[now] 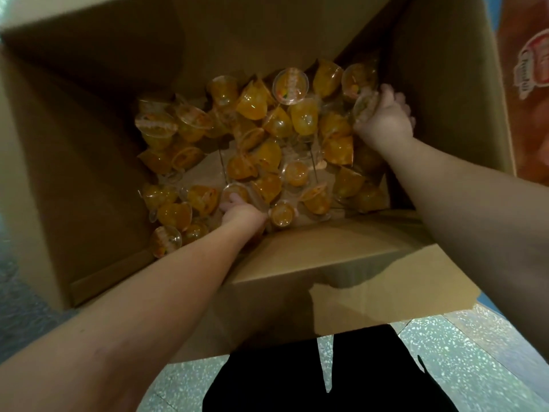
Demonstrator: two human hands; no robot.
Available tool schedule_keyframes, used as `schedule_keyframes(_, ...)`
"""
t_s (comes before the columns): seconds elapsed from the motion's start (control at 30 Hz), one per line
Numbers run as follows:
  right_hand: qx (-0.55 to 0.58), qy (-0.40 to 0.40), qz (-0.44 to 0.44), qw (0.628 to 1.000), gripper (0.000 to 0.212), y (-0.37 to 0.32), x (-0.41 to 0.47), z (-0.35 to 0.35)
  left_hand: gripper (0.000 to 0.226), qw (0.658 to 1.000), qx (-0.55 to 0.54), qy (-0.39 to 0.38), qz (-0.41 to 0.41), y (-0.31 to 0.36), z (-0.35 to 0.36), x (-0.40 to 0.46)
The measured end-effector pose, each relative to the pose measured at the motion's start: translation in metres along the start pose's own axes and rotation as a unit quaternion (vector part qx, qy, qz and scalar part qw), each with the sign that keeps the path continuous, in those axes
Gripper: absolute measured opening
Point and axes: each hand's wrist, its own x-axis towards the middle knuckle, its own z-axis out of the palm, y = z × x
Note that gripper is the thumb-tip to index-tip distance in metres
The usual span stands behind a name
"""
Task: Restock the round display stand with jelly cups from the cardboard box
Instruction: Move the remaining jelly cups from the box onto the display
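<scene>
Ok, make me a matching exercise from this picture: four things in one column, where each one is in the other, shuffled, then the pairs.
Things:
1. left hand
2. right hand
3. jelly cups
4. speckled floor

Places:
A. heaped on the bottom of the cardboard box
B. outside the box, below its near flap
C. far right corner of the box, closed around cups
D. near wall of the box, among cups

Pairs: 1-D, 2-C, 3-A, 4-B

matt cardboard box point(326, 269), glossy plastic jelly cups point(255, 102)
</scene>
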Motion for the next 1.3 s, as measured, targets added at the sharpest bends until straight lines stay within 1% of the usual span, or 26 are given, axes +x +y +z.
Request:
schedule_keyframes(0.13,0.049,0.027,-0.056,0.997,0.09,0.014,-0.027,-0.023,0.104,0.998,-0.06,0.007,-0.011,-0.004,-0.008,-0.005)
schedule_keyframes(0.27,0.108,0.059,-0.077,0.989,0.086,0.031,-0.068,-0.057,0.104,0.993,-0.116,0.003,-0.008,-0.01,-0.02,-0.015)
schedule_keyframes(0.33,0.139,0.058,-0.088,0.985,0.086,0.041,-0.092,-0.073,0.103,0.989,-0.145,0.002,-0.004,-0.012,-0.022,-0.025)
schedule_keyframes(0.43,0.169,0.042,-0.108,0.979,0.087,0.059,-0.126,-0.089,0.093,0.987,-0.162,-0.01,0.008,-0.008,-0.02,-0.044)
schedule_keyframes(0.53,0.187,0.025,-0.111,0.976,0.086,0.076,-0.147,-0.095,0.074,0.991,-0.122,-0.025,0.048,0.0,-0.016,-0.059)
schedule_keyframes(0.57,0.185,0.019,-0.111,0.976,0.085,0.08,-0.15,-0.095,0.071,0.992,-0.115,-0.028,0.053,0.003,-0.014,-0.06)
schedule_keyframes(0.67,0.17,0.012,-0.115,0.979,0.085,0.088,-0.156,-0.092,0.07,0.995,-0.08,-0.034,0.054,0.014,-0.012,-0.065)
schedule_keyframes(0.8,0.156,0.002,-0.135,0.979,0.086,0.093,-0.159,-0.086,0.068,0.997,-0.057,-0.051,0.033,0.027,0.001,-0.065)
schedule_keyframes(0.9,0.159,-0.005,-0.145,0.977,0.086,0.094,-0.16,-0.082,0.074,0.998,-0.017,-0.061,0.031,0.035,0.016,-0.066)
schedule_keyframes(1.0,0.147,-0.008,-0.148,0.978,0.086,0.094,-0.16,-0.08,0.093,0.999,0.019,-0.025,0.023,0.054,0.023,-0.068)
schedule_keyframes(1.03,0.147,-0.009,-0.146,0.978,0.086,0.093,-0.159,-0.08,0.095,0.999,0.027,-0.021,0.027,0.06,0.023,-0.069)
schedule_keyframes(1.07,0.148,-0.009,-0.143,0.978,0.086,0.093,-0.159,-0.079,0.091,0.998,0.033,-0.033,0.036,0.067,0.024,-0.07)
schedule_keyframes(1.17,0.142,-0.012,-0.139,0.98,0.086,0.092,-0.157,-0.076,0.059,0.989,0.013,-0.137,0.061,0.079,0.035,-0.076)
schedule_keyframes(1.23,0.135,-0.012,-0.136,0.981,0.086,0.093,-0.156,-0.074,0.044,0.986,0.001,-0.15,0.07,0.081,0.044,-0.078)
schedule_keyframes(1.3,0.126,-0.01,-0.135,0.983,0.087,0.093,-0.155,-0.072,0.037,0.986,-0.007,-0.144,0.083,0.081,0.047,-0.078)
